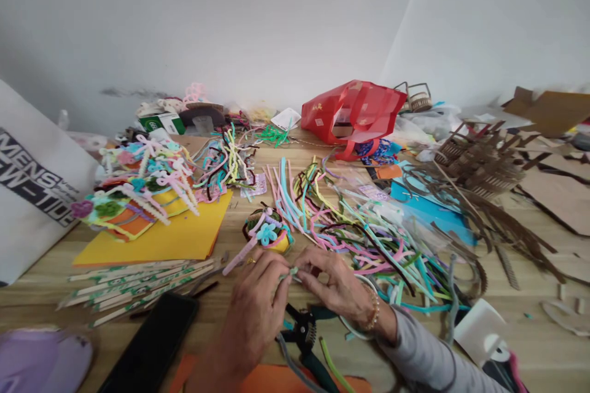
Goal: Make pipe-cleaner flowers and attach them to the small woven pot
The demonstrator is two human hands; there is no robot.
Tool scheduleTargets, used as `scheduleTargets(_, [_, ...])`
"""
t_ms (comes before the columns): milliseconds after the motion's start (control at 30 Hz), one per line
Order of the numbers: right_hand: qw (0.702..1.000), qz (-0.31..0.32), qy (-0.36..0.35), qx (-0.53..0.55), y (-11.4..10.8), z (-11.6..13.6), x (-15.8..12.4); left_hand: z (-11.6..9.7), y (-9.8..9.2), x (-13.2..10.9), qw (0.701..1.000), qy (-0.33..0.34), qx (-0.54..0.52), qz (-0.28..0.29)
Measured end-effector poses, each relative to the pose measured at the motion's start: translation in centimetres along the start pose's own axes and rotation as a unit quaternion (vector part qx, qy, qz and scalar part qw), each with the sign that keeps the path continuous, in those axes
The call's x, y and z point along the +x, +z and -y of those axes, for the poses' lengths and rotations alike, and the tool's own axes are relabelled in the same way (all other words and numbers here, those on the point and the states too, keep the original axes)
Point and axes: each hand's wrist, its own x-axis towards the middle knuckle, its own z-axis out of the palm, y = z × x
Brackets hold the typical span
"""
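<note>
My left hand (260, 301) and my right hand (336, 282) meet at the middle of the table, fingertips pinched together. Between them shows a small pale green piece of pipe cleaner (294, 271), mostly hidden by the fingers. Just beyond my fingers sits a small craft piece with a blue pipe-cleaner flower (266, 233) and a pink stem sticking out to the left. Dark-handled cutters (304, 328) lie below my hands. A white ring-shaped thing (364, 336) is partly covered by my right wrist.
Loose pipe cleaners (378, 239) spread to the right. Finished flower pieces (142, 184) rest on yellow sheets (203, 227) at left, near wrapped sticks (142, 282) and a black phone (152, 344). A red bag (322, 113) and small woven baskets (488, 163) stand farther back.
</note>
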Motion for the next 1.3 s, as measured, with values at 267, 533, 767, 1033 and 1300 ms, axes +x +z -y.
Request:
scheduleTargets(267, [0.998, -0.007, -0.06, 0.003, 0.4, -0.1, 0.0, 1.5, -0.9, 0.3, 0.968, -0.171, -0.092, 0.157])
scheduleTargets(533, [0.999, -0.027, -0.008, 0.04, 0.2, 0.2, 0.1, 1.7, -0.9, 0.5, 0.979, -0.137, -0.096, 0.118])
scheduleTargets(767, [0.998, -0.035, 0.012, 0.056, 0.3, 0.1, 0.0, 1.3, -0.6, 0.5, 0.986, -0.118, -0.078, 0.091])
scheduleTargets(1033, [0.998, -0.037, 0.027, 0.047, 0.2, 0.6, 0.1, 1.0, -0.7, 0.5, 0.978, -0.164, -0.085, 0.1])
scheduleTargets(1300, [0.999, -0.026, -0.015, 0.04, -0.1, 1.0, 0.2, 1.1, -1.3, 0.9, 0.972, -0.154, -0.069, 0.162])
